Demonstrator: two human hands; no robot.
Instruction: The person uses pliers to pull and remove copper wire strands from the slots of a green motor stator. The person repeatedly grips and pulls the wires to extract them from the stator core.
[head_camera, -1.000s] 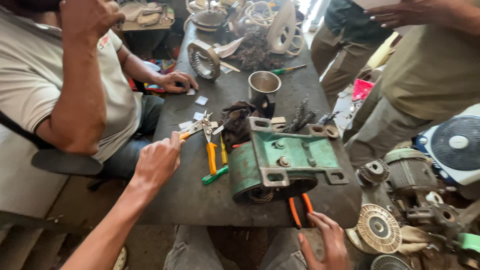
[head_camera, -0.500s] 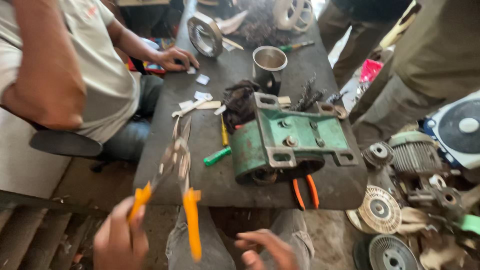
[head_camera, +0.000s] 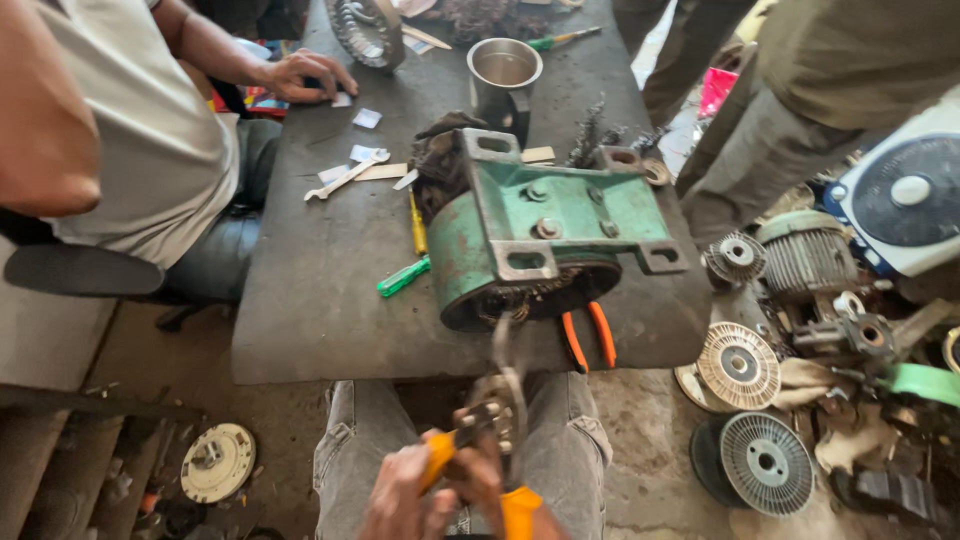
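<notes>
Since the earlier frame, the pliers (head_camera: 480, 440) had come in from the left side to the near middle, over the person's knees (head_camera: 450, 440), and both hands had closed together around the orange handles. The left hand (head_camera: 405, 495) and right hand (head_camera: 500, 495) each had their fingers wrapped tight on a handle, though blur hid the exact hold. The steel tips pointed up and away toward the green motor housing (head_camera: 545, 230), which lay on its side at the near edge of the dark surface (head_camera: 320, 290), its open end with the copper windings (head_camera: 530, 295) facing the person.

Judging by this, the step in hand was bringing the pliers to the windings to grip or cut the wire; the next move would call for steering the tips into the open end and squeezing firmly.

A second pair of orange-handled pliers (head_camera: 588, 335) lay just under the housing's near rim. A green screwdriver (head_camera: 403, 277) and a yellow one (head_camera: 417, 222) lay to its left, and a metal cup (head_camera: 503, 70) stood farther away. Another person's hand (head_camera: 305, 75) rested at the far left edge.
</notes>
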